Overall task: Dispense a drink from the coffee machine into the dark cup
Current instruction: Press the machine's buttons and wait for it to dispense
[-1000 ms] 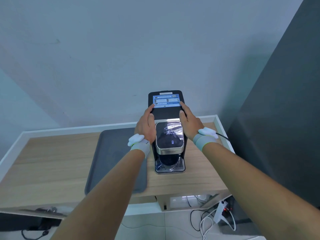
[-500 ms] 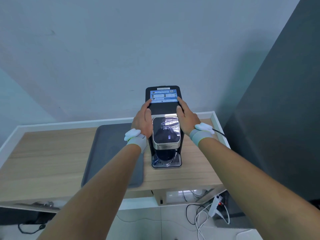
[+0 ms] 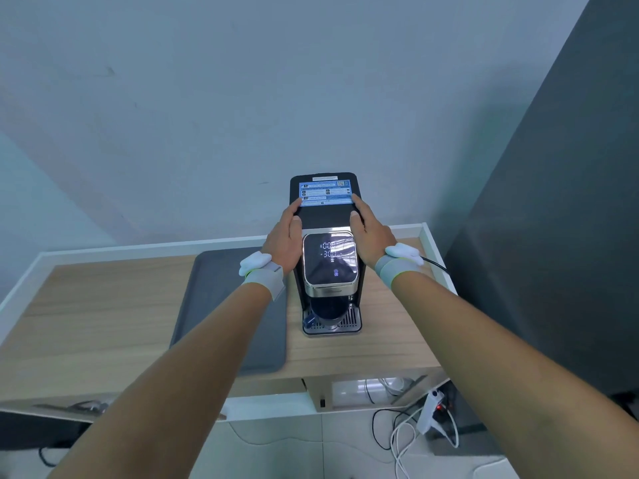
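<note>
A black coffee machine (image 3: 325, 221) stands on the wooden table, its front touch panel (image 3: 329, 259) lit with pale digits. The dark cup (image 3: 325, 311) sits under the spout on the metal drip grille (image 3: 351, 321), mostly hidden by the machine's head. My left hand (image 3: 285, 235) presses flat against the machine's left side and my right hand (image 3: 370, 229) against its right side, fingers reaching toward the blue label on top. Both wrists wear grey bands with white pods.
A dark grey tray (image 3: 224, 305) lies left of the machine on the table (image 3: 86, 316), which has a raised white rim. A black cable (image 3: 434, 264) leaves the machine rightward. A dark panel (image 3: 553, 219) stands close on the right. Cables and a power strip (image 3: 428, 413) lie on the floor.
The view has shifted slightly; both hands stay clasped on the machine's sides. The lower number on the panel reads differently from before.
</note>
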`<state>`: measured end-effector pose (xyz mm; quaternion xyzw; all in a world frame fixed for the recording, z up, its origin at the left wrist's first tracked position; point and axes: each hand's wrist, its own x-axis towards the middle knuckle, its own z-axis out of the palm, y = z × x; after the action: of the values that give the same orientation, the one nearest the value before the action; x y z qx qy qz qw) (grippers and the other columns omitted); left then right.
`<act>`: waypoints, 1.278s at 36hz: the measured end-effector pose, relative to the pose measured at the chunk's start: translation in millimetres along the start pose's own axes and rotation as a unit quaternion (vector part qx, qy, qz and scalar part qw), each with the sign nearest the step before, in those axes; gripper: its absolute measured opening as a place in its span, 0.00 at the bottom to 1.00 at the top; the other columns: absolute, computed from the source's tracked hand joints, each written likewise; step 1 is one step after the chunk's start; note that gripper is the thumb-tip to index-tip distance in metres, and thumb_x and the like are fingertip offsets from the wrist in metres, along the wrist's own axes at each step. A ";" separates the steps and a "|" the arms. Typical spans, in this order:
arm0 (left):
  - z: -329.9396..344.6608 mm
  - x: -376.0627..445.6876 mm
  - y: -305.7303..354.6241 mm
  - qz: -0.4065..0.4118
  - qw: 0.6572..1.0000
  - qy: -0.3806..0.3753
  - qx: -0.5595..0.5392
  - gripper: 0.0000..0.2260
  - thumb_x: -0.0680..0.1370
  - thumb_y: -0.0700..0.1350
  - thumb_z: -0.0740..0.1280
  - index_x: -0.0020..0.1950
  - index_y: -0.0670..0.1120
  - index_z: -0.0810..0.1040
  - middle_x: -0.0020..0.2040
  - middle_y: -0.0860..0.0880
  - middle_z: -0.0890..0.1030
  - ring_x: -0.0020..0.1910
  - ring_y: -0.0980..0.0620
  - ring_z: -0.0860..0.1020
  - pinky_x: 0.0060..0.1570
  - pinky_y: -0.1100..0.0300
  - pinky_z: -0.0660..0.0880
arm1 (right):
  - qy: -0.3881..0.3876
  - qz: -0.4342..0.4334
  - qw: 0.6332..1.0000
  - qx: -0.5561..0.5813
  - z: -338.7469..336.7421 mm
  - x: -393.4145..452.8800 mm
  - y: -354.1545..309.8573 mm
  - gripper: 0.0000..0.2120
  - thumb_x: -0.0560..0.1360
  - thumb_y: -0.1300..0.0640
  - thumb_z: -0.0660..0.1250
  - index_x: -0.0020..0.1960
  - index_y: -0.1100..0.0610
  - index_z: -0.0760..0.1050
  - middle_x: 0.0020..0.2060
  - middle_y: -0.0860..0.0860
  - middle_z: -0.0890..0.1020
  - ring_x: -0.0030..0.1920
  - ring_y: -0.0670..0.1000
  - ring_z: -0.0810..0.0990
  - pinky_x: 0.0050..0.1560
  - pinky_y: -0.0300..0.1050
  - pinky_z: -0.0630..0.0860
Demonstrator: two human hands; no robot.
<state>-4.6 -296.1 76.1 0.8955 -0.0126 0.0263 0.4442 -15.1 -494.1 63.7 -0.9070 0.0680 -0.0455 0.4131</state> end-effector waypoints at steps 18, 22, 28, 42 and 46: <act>-9.9 -23.5 20.7 0.102 0.989 -0.028 0.105 0.31 0.80 0.58 0.55 0.80 0.44 0.66 0.82 0.46 0.61 0.81 0.44 0.56 0.79 0.48 0.55 | -0.009 0.007 1.000 0.003 -2.5 -1.9 -1.7 0.21 0.75 0.28 0.41 0.68 0.18 0.52 0.46 0.51 0.83 0.43 0.56 0.81 0.49 0.54 0.77; -6.8 -30.3 14.4 0.107 0.987 -0.037 0.116 0.35 0.78 0.62 0.56 0.81 0.45 0.63 0.83 0.48 0.58 0.83 0.47 0.50 0.79 0.50 0.53 | -0.005 0.007 1.000 0.004 -2.0 -1.1 -2.1 0.23 0.75 0.28 0.41 0.70 0.19 0.53 0.47 0.52 0.83 0.43 0.56 0.81 0.48 0.53 0.76; -4.9 -33.2 3.0 0.142 0.977 -0.049 0.150 0.44 0.74 0.68 0.61 0.83 0.44 0.56 0.84 0.49 0.53 0.83 0.47 0.46 0.78 0.51 0.49 | 0.000 0.003 1.000 -0.005 -0.8 0.3 -0.5 0.22 0.76 0.28 0.41 0.69 0.18 0.51 0.49 0.52 0.82 0.41 0.50 0.78 0.47 0.52 0.73; 0.2 -37.2 -2.6 0.165 0.971 -0.042 0.166 0.53 0.67 0.73 0.64 0.83 0.45 0.55 0.84 0.48 0.52 0.83 0.46 0.44 0.80 0.46 0.52 | -0.011 0.005 1.000 -0.007 -2.5 -0.7 -3.0 0.24 0.77 0.31 0.41 0.73 0.22 0.53 0.42 0.47 0.81 0.40 0.52 0.79 0.44 0.51 0.73; 0.8 -37.9 -1.3 0.164 0.971 -0.041 0.167 0.53 0.67 0.72 0.64 0.83 0.44 0.55 0.84 0.48 0.52 0.83 0.46 0.44 0.80 0.47 0.50 | -0.010 0.004 1.000 -0.002 -3.5 -1.3 -3.7 0.24 0.78 0.31 0.42 0.73 0.23 0.53 0.40 0.47 0.80 0.39 0.52 0.78 0.43 0.51 0.72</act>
<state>-42.4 -296.0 72.4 0.9429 -0.1730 0.0642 0.2774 -16.6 -494.1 68.7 -0.9081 0.0676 -0.0342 0.4119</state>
